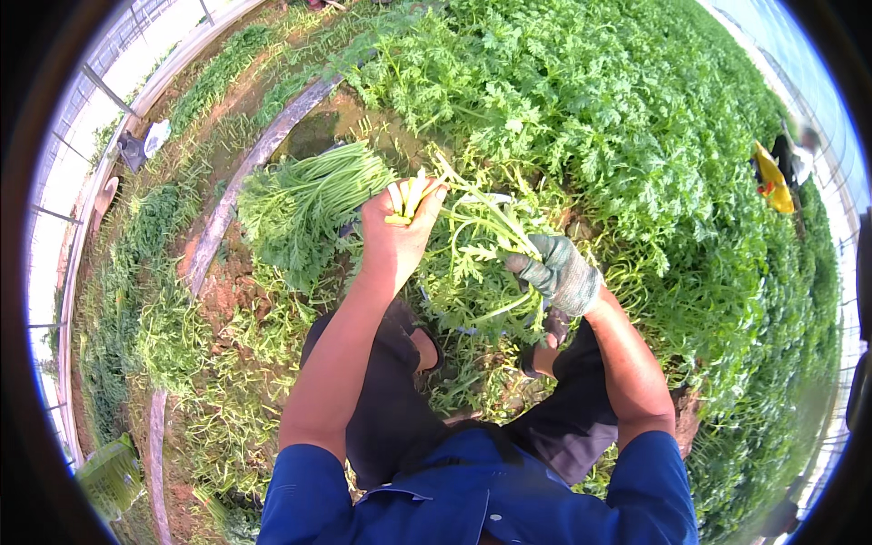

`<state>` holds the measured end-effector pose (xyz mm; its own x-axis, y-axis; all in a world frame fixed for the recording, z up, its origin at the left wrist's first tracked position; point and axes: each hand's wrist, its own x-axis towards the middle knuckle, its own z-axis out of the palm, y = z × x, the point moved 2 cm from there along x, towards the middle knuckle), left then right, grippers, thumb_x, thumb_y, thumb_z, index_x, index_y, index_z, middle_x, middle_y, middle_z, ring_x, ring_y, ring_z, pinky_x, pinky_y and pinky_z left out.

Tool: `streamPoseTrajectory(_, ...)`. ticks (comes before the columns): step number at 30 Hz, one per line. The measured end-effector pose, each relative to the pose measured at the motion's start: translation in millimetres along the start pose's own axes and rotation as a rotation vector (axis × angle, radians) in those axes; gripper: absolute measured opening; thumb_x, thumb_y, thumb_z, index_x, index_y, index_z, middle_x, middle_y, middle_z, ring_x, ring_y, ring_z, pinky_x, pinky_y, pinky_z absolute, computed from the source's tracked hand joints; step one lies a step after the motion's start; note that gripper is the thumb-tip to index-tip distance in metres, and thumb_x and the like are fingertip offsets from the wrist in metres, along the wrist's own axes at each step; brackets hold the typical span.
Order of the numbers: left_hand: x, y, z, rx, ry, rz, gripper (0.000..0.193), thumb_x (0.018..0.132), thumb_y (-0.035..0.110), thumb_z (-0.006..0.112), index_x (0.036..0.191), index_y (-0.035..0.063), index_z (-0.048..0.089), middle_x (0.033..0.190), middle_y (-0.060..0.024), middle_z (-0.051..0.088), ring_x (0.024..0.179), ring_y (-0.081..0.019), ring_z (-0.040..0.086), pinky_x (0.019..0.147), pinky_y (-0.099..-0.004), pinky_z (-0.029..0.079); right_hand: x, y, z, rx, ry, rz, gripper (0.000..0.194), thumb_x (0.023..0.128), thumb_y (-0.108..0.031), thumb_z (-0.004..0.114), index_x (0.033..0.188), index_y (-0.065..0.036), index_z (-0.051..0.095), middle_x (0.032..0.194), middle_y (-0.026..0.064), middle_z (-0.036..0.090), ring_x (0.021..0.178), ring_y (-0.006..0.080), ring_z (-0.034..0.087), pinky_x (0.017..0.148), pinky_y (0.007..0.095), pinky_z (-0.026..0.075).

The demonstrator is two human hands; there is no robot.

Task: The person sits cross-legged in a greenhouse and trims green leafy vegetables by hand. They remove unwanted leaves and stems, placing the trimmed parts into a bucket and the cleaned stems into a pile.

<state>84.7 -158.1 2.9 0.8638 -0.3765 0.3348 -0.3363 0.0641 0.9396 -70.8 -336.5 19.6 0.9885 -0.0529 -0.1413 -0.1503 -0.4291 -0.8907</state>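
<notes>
My bare left hand (402, 221) is closed on several cut leafy stalks, their pale yellow-green ends (411, 197) showing at the top of the fist. To its right, my right hand (564, 276), in a grey-green knitted work glove, grips a few green stems (494, 214) that slant up and left towards the left hand. Just left of the bare hand lies a thick bundle of leafy greens (306, 204), stems pointing right. Loose cut greens (470, 293) lie below and between the hands, in front of my feet. Whatever lies under the right palm is hidden.
Dense standing leafy plants (579, 102) fill the upper and right side. A long narrow strip (231, 184) runs over the soil at left, with more heaps of greens (163, 218) beyond it. A person (797, 160) beside a yellow item (773, 178) is at far right. A green crate-like container (109, 477) stands lower left.
</notes>
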Motion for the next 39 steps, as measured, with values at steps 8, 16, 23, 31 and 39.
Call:
streamPoseTrajectory(8, -14, 2, 0, -0.185, -0.441, -0.215, 0.041, 0.082, 0.002, 0.074, 0.121, 0.0041, 0.063, 0.092, 0.0023, 0.064, 0.077, -0.0037, 0.051, 0.068, -0.0205, 0.045, 8, -3, 6, 0.159, -0.124, 0.096, 0.029, 0.089, -0.032, 0.067, 0.1, -0.005, 0.065, 0.072, 0.0023, 0.065, 0.059, 0.0098, 0.057, 0.051, 0.027, 0.046)
streamPoseTrajectory(16, -10, -8, -5, -0.121, -0.413, -0.322, 0.042, 0.081, -0.005, 0.071, 0.121, 0.0027, 0.061, 0.104, -0.0018, 0.065, 0.087, -0.0061, 0.059, 0.076, -0.0212, 0.05, 18, -3, 9, 0.159, -0.162, 0.045, 0.032, 0.088, -0.034, 0.069, 0.101, -0.004, 0.067, 0.068, -0.001, 0.06, 0.06, 0.0074, 0.053, 0.053, 0.0262, 0.043)
streamPoseTrajectory(23, -20, -4, 4, 0.078, -0.623, 0.152, 0.032, 0.075, -0.001, 0.075, 0.106, 0.0024, 0.066, 0.12, -0.0076, 0.058, 0.106, -0.0186, 0.06, 0.086, -0.0291, 0.049, 19, 4, 10, -0.145, -0.189, 0.186, 0.032, 0.089, -0.036, 0.067, 0.096, -0.004, 0.067, 0.066, 0.0011, 0.057, 0.061, 0.0099, 0.049, 0.056, 0.0307, 0.042)
streamPoseTrajectory(31, -23, -15, 17, 0.313, -0.704, 0.0, 0.018, 0.082, 0.007, 0.073, 0.098, 0.0015, 0.067, 0.083, -0.0064, 0.069, 0.072, -0.014, 0.062, 0.067, -0.029, 0.049, 17, -1, 7, -0.194, -0.227, 0.183, 0.039, 0.094, -0.037, 0.06, 0.12, -0.008, 0.062, 0.089, 0.0131, 0.069, 0.077, 0.019, 0.061, 0.073, 0.0356, 0.05)
streamPoseTrajectory(39, -16, -22, 16, 0.167, -0.725, -0.305, 0.016, 0.086, 0.013, 0.073, 0.095, 0.0015, 0.068, 0.088, -0.0022, 0.07, 0.079, -0.0075, 0.061, 0.072, -0.0252, 0.048, 11, 9, 5, -0.203, -0.283, 0.253, 0.031, 0.092, -0.036, 0.063, 0.104, -0.008, 0.068, 0.063, 0.0028, 0.059, 0.059, 0.0106, 0.051, 0.055, 0.0312, 0.044)
